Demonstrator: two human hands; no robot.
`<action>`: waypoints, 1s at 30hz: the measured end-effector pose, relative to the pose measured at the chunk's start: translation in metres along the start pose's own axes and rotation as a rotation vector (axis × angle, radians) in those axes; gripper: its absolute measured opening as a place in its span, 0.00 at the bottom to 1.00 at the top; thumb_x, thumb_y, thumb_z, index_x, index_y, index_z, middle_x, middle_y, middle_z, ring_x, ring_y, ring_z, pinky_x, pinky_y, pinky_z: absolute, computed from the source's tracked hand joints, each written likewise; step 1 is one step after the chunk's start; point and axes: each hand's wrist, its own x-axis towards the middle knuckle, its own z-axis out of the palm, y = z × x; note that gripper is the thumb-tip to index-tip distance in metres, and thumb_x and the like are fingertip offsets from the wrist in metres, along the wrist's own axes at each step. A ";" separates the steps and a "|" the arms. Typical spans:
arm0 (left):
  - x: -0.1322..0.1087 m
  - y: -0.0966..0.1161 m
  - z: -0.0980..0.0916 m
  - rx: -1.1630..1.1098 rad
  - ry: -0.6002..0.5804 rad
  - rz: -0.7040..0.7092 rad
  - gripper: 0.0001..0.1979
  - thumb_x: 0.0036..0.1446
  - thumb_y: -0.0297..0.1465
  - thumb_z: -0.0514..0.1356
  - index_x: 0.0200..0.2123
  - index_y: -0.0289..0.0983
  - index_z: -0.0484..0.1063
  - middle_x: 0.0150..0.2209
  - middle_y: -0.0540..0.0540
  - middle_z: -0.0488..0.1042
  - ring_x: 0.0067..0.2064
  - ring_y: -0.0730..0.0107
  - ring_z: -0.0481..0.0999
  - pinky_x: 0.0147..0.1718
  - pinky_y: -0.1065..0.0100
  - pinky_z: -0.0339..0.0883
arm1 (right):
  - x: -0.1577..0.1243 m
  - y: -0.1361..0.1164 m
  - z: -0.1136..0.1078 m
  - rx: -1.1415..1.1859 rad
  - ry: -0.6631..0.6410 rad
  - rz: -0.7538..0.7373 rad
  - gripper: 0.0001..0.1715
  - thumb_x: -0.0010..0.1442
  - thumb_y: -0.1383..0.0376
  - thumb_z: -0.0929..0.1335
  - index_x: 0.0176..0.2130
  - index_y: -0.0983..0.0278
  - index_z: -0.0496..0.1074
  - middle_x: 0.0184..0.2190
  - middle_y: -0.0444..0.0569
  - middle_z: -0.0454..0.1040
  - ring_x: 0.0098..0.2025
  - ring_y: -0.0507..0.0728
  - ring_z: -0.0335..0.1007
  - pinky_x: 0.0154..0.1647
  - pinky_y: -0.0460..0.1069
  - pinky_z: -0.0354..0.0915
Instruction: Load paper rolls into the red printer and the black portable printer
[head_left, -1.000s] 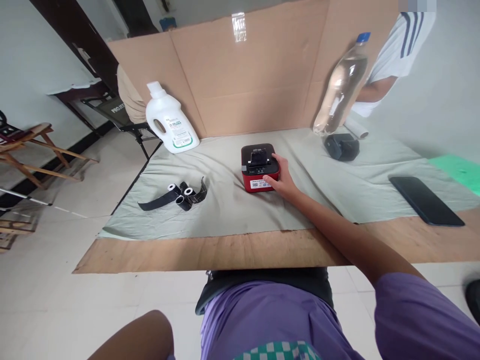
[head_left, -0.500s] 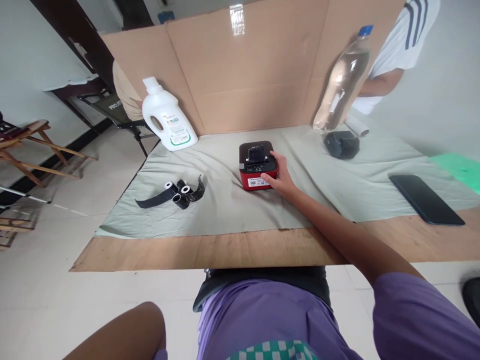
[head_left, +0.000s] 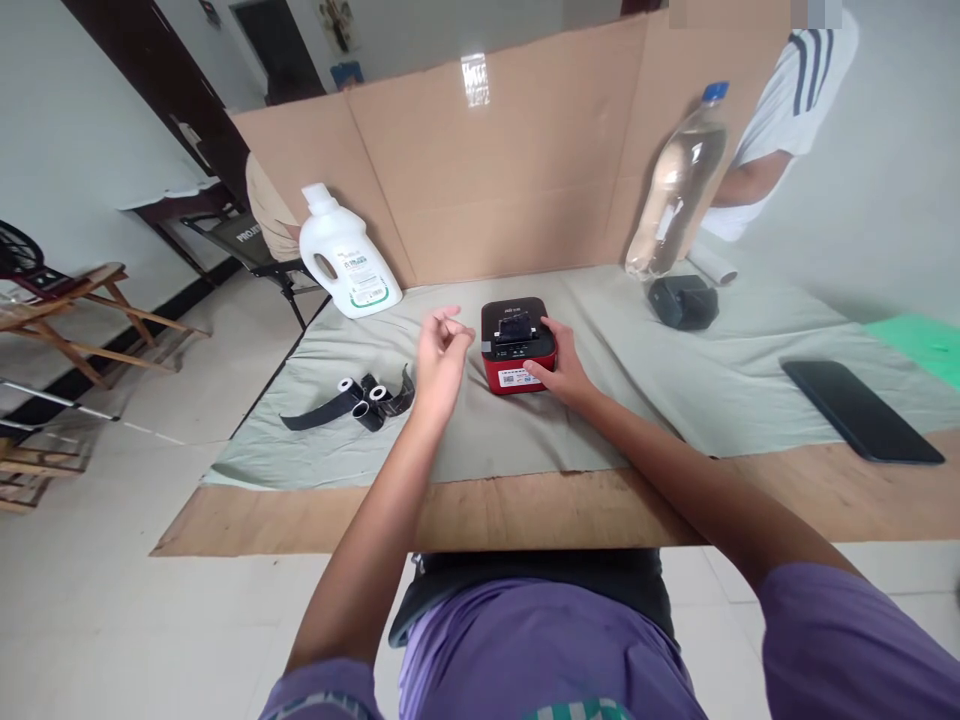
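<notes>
A small printer (head_left: 517, 375), red below with a black top, stands on the cloth in the middle of the table. A dark strip shows at the slot in its lid. My right hand (head_left: 566, 362) is wrapped around its right side, thumb on the front near a white label and fingers along the far right edge. Just left of the printer, apart from it, my left hand (head_left: 441, 355) hovers with fingers loosely apart and nothing visible in them. Further left lie several small black rolls (head_left: 367, 415), some with white cores and loose black tails.
A white jug (head_left: 349, 260) and a clear bottle (head_left: 679, 190) with a blue cap stand before a cardboard screen (head_left: 510, 180). To the right are a dark block-like object (head_left: 682, 302), a white tube (head_left: 712, 262) and a phone (head_left: 862, 412). Two other people are partly visible behind the screen.
My left hand has come into view from below and is now beside the printer's left side. My right hand still holds the printer. The view has tilted slightly upward.
</notes>
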 end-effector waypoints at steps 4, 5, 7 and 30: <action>0.013 -0.028 0.009 -0.023 -0.103 -0.492 0.27 0.50 0.28 0.62 0.56 0.42 0.69 0.49 0.44 0.76 0.54 0.60 0.75 0.56 0.58 0.68 | 0.001 0.002 0.000 0.007 0.011 -0.024 0.48 0.56 0.45 0.73 0.67 0.54 0.56 0.62 0.57 0.58 0.67 0.69 0.56 0.72 0.68 0.53; 0.014 -0.035 0.011 -0.065 -0.135 -0.551 0.31 0.48 0.28 0.61 0.59 0.43 0.67 0.54 0.44 0.75 0.58 0.58 0.73 0.58 0.57 0.66 | 0.001 0.002 0.000 0.008 0.007 -0.028 0.47 0.56 0.45 0.73 0.67 0.54 0.56 0.62 0.57 0.58 0.67 0.69 0.56 0.71 0.68 0.54; 0.016 -0.045 0.015 -0.170 -0.211 -0.618 0.39 0.44 0.28 0.60 0.63 0.44 0.63 0.58 0.46 0.74 0.61 0.57 0.72 0.62 0.55 0.64 | 0.001 0.002 -0.001 0.004 -0.006 -0.024 0.47 0.56 0.45 0.73 0.66 0.53 0.55 0.62 0.56 0.57 0.67 0.69 0.56 0.71 0.68 0.55; -0.009 -0.089 0.034 -0.489 -0.147 -0.358 0.30 0.58 0.38 0.60 0.65 0.43 0.69 0.69 0.49 0.65 0.73 0.53 0.56 0.72 0.55 0.49 | 0.000 -0.007 -0.007 -0.036 -0.055 0.023 0.45 0.55 0.50 0.74 0.64 0.56 0.55 0.65 0.58 0.53 0.70 0.70 0.51 0.69 0.69 0.56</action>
